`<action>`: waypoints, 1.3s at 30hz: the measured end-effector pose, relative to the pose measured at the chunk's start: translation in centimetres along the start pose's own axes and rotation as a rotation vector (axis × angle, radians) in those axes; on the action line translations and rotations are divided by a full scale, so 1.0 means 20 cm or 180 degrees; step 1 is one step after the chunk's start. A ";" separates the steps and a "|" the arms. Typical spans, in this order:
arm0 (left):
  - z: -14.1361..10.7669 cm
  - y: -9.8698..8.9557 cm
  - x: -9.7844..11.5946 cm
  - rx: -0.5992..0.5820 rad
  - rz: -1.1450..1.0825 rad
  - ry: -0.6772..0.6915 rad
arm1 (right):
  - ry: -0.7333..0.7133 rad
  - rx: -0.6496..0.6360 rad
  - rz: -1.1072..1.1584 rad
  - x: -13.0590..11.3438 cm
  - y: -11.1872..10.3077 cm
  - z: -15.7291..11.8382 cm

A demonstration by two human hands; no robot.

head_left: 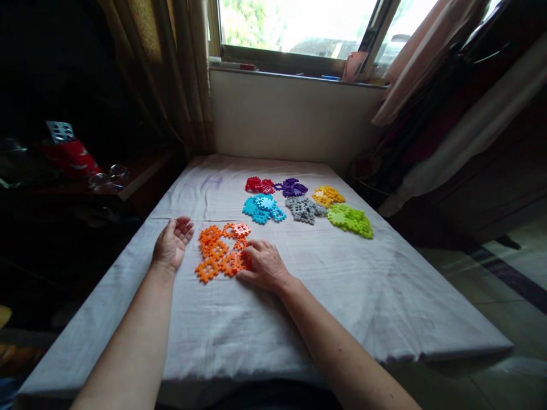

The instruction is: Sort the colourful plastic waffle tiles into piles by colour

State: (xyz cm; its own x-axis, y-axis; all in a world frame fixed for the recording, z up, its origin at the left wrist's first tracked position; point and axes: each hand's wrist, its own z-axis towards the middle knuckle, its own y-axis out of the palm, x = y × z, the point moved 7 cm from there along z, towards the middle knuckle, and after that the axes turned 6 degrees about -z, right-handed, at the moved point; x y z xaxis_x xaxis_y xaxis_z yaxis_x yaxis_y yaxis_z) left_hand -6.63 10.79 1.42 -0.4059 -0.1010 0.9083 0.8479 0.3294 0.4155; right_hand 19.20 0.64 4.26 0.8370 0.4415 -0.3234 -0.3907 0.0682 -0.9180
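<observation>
A loose pile of orange toothed plastic pieces [217, 250] lies on the cloth-covered table [342, 307] between my hands. My right hand [265, 265] rests at the pile's right edge, its fingers bent over an orange piece; whether they grip it is hidden. Left of the pile, my left hand [171, 244] is palm up with loosely curled fingers apart, holding nothing. Farther back lie blue pieces [261, 208], red pieces [259, 185], purple pieces [294, 187], grey pieces [302, 209], yellow pieces [328, 196] and green pieces [350, 220], sorted by colour.
Behind the table is a wall [290, 117] below a window. A curtain [196, 74] hangs at the left, and clothes [465, 114] hang at the right. On a side shelf at the left stands a red container [77, 159] beside clear glasses.
</observation>
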 end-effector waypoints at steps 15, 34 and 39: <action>-0.03 0.04 0.00 -0.0379 0.0226 0.0146 | 0.2360 0.0843 -0.0805 0.60 -0.22 -0.19; -0.03 0.07 -0.01 -0.0418 0.0368 0.0114 | 0.0711 0.0270 -0.0353 0.09 -0.04 0.05; -0.04 0.07 -0.01 -0.0380 0.0309 0.0083 | 0.0487 0.0544 -0.0018 0.15 -0.11 -0.03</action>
State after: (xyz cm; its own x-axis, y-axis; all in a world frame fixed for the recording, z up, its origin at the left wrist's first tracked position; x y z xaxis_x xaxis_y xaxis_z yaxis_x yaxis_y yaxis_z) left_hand -5.21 10.56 1.85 -0.3125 -0.0989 0.9447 0.9178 0.2248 0.3272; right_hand 22.71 1.20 5.15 0.8826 0.3007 -0.3614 -0.4343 0.2266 -0.8718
